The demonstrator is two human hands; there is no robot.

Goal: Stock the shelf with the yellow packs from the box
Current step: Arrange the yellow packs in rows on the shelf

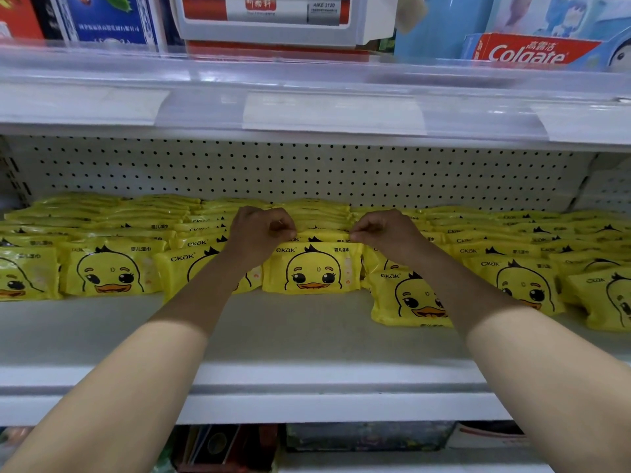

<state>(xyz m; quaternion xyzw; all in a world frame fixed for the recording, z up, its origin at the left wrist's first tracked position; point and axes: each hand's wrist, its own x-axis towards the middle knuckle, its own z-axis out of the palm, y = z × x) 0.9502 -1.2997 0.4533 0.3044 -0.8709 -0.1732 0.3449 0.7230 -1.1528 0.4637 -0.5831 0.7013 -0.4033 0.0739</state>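
Two bare forearms reached in from below, over the front lip of the shelf (273, 339), whose near part lay bare. Beyond that strip stood the front row of yellow packs (109, 271), upright, duck faces outward, one at right (409, 298) set forward of the others. The left hand (259, 230) and right hand (386, 232) were at the middle column, fingers curled, thumb and fingertips of each pinching a top corner of a pack (321, 238). Whether that was the front one or the one just behind could not be told. More packs filled the rows behind, back to the pegboard (307, 172). Above ran the upper shelf rail (307, 107), with a Colgate box (526, 51) on it.
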